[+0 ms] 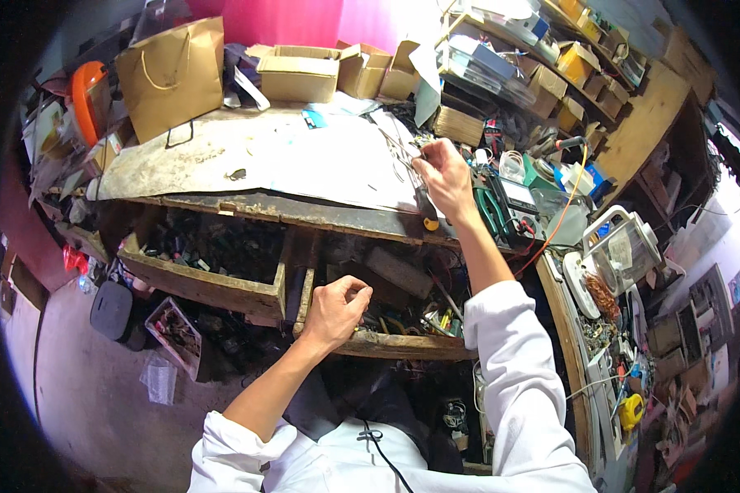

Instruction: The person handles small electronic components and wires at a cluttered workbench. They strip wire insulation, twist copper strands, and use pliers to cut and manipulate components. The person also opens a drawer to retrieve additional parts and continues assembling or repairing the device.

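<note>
My right hand (446, 177) is at the back edge of the white work mat (271, 156), fingers pinched among thin metal tools and wires (395, 144); I cannot make out exactly what it grips. Just below it stands a yellow-and-black handle (427, 215), with green-handled pliers (489, 209) to its right. My left hand (337, 308) is lower, over the front board of an open wooden drawer (395, 347) holding small tools and parts. Its fingers are curled, and whatever may be inside them is hidden.
Another cluttered drawer (197, 275) is open at the left. Cardboard boxes (296, 82) and a paper bag (170, 82) line the back. Crowded shelves (567, 62) rise at the right, above an appliance with a clear jug (621, 255). A bin (177, 337) stands on the floor.
</note>
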{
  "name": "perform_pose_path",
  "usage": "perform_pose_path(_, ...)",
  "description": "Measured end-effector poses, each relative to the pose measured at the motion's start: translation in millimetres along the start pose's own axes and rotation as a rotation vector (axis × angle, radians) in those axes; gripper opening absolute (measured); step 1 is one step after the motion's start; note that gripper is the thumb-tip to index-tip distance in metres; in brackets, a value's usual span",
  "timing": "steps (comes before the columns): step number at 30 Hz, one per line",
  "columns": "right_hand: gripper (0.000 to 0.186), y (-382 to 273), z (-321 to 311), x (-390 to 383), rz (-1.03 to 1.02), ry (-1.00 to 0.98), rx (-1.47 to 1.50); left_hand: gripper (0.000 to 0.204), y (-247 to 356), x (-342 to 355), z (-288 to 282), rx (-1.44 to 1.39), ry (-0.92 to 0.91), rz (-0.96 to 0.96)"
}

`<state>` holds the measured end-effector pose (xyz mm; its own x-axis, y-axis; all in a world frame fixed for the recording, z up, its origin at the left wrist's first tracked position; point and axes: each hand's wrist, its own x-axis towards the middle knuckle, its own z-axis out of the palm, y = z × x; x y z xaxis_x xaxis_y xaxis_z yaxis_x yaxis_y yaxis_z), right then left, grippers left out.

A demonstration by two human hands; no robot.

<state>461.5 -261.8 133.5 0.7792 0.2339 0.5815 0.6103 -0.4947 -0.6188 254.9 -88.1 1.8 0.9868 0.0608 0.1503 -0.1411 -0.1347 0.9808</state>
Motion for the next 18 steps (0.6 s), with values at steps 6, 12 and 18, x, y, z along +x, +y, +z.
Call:
perform_pose_path(6, 0.028, 23, 17, 43, 0.008, -0.105, -0.308, 0.021, 2, 0, 1, -0.01, 0.039, -0.049)
perform_pose_path(12, 0.03, 36, 34, 53, 0.033, -0.139, -0.444, 0.021, -1, 0, 1, 0.145, 0.083, 0.041)
perform_pose_path(18, 0.024, 38, 37, 53, 0.051, -0.191, -0.526, 0.023, 0, 0, 1, 0.183, 0.078, 0.046)
